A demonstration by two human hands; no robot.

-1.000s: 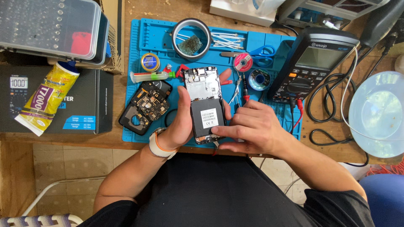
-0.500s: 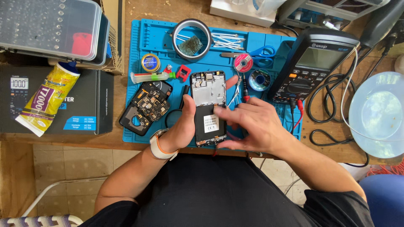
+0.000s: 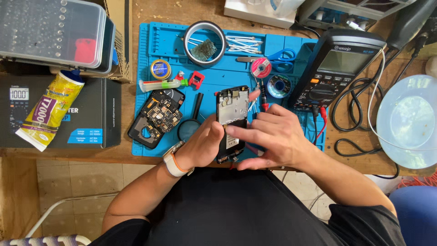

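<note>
The left hand (image 3: 202, 148) is cupping the lower end of an opened phone chassis (image 3: 231, 119), thumb lying along its left edge, and is holding it raised just above the blue repair mat (image 3: 159, 38), near the front edge of the wooden bench. The right hand (image 3: 273, 136) is reaching across from the right with fingers spread and gently curled, fingertips pressing or pinching at the middle of the chassis; whether they are gripping a small part there I cannot tell.

The chassis is looking light, thin and stiff, a metal frame with exposed parts in its upper half, so it is likely fragile on the open face and a little slippery along its smooth sides. The safest hold is appearing to be by the long edges and the lower end, as the left hand is doing, keeping fingers off the bare inner face.

Just to the left, a black back cover carrying a circuit board (image 3: 157, 117) is lying on the mat beside a magnifier (image 3: 189, 127). Further back are sitting a roll of tape (image 3: 205, 36), blue scissors (image 3: 282, 55) and a solder wick spool (image 3: 261, 67), and a multimeter (image 3: 334, 68) is resting to the right
</note>
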